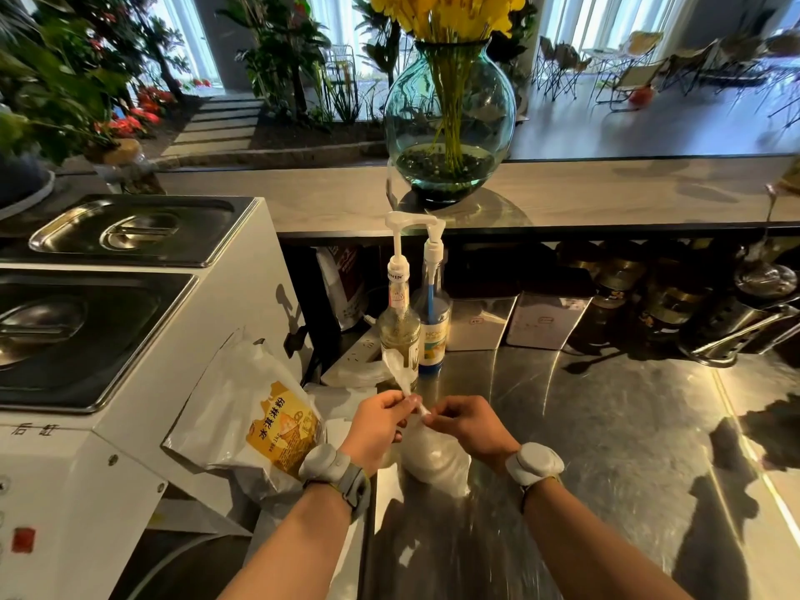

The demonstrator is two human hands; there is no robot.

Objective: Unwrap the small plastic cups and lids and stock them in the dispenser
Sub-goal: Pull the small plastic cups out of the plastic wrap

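Observation:
A clear plastic bag (433, 463) packed with pale contents, too blurred to tell apart, lies on the steel counter (606, 426) just in front of me. Its twisted neck rises between my hands. My left hand (379, 420) pinches the loose plastic tail of the wrap, which sticks up toward the bottles. My right hand (465, 422) pinches the same twisted neck from the right side. Both fingertips meet at the knot. No dispenser is visible.
Two pump bottles (400, 326) stand right behind the bag. A white ice-cream machine (130, 339) with steel lids fills the left, with a yellow-labelled powder bag (277, 426) leaning on it. Tins and steel jugs (714, 322) line the back under the raised shelf with a glass vase (450, 123).

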